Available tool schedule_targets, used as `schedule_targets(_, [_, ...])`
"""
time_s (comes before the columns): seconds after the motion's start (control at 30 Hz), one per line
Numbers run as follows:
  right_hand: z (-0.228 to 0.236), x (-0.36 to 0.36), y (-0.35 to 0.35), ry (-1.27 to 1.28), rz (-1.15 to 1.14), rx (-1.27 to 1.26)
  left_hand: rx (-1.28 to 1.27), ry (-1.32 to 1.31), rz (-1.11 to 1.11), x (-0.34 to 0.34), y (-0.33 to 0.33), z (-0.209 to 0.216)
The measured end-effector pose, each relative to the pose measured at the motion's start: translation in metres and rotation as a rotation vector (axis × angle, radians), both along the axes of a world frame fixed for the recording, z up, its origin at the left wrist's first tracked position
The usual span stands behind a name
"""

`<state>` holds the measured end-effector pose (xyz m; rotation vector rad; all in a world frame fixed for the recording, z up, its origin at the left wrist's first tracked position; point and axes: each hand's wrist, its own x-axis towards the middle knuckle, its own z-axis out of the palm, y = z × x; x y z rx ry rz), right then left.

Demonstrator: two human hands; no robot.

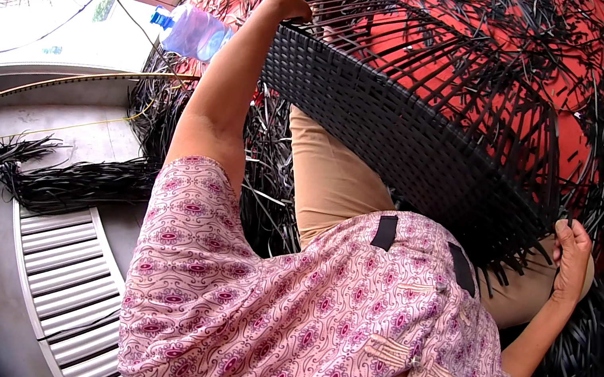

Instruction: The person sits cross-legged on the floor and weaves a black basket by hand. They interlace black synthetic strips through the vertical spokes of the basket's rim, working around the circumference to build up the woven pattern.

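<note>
A black woven basket-like piece (380,109) leans across my lap, its side closely woven from flat plastic strips. Rows of bare black strips (453,66) run along its upper, far side. My left hand (294,6) reaches to its far left corner, fingers curled over the edge and partly hidden. Beside the near right corner, my right hand (572,248) is closed with thumb and fingers pinched together, seemingly on the end of a thin black strip. Short loose strip ends hang from the lower right edge.
Loose black strips (526,18) litter the red floor covering (393,39). A clear water jug (196,34) stands beyond my left arm. Black strip bundles (85,183) lie at the left, near a slatted metal piece (72,277). More strips (587,360) are heaped at the right.
</note>
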<state>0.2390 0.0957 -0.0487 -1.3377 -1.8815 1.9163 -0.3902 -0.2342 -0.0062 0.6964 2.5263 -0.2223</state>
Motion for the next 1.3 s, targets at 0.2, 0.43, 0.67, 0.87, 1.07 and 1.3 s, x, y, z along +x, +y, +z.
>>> schedule_targets(0.2, [0.006, -0.012, -0.003, 0.021, 0.003, -0.012, -0.218, 0.099, 0.055, 0.008, 0.01, -0.006])
schedule_targets(0.43, [0.008, -0.019, -0.003, 0.025, 0.034, 0.03, 0.071, -0.108, 0.222, 0.01, 0.001, 0.014])
schedule_targets(0.67, [0.028, -0.029, -0.017, -0.032, 0.063, 0.063, -0.412, 0.35, -0.945, -0.1, -0.07, -0.052])
schedule_targets(0.87, [0.018, 0.016, 0.006, -0.109, 0.143, 0.039, -0.171, 0.235, -0.555, -0.121, -0.083, -0.058])
schedule_targets(1.07, [0.023, 0.015, -0.006, -0.118, 0.041, 0.004, 0.042, 0.23, -0.263, -0.071, -0.05, -0.046])
schedule_targets(1.3, [0.025, 0.02, -0.004, -0.122, 0.028, -0.023, -0.097, 0.195, 0.061, -0.05, -0.03, -0.024])
